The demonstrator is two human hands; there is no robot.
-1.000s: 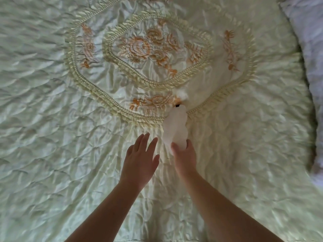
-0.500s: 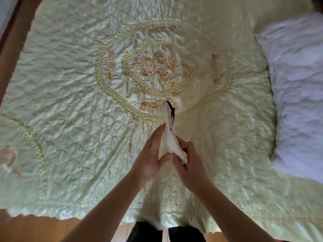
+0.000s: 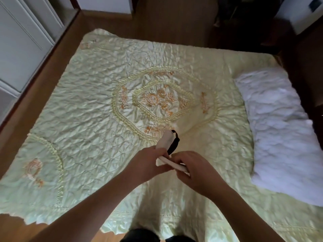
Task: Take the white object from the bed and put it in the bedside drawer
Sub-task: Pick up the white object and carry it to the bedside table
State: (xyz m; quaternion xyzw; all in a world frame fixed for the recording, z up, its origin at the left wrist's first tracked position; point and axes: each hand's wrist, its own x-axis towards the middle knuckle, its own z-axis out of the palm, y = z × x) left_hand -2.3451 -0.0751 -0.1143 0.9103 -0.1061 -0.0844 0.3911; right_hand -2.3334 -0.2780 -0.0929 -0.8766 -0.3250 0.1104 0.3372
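The white object [image 3: 165,141] is a soft, long white piece with a black strap along one side. It is lifted off the bed, held above the pale green quilted bedspread [image 3: 90,109]. My left hand [image 3: 148,163] grips its lower part from the left. My right hand [image 3: 194,169] grips its near end from the right. The two hands are close together over the near middle of the bed. No bedside drawer is visible.
A white pillow [image 3: 283,130] lies at the right end of the bed. White cupboard doors [image 3: 22,41] stand at the left, across a strip of wooden floor [image 3: 57,48]. Dark furniture [image 3: 244,23] is beyond the bed's far edge.
The white object has been lifted off the bedspread and my left hand has closed on it beside my right. The view has pulled back, showing the whole bed, the pillow and the floor.
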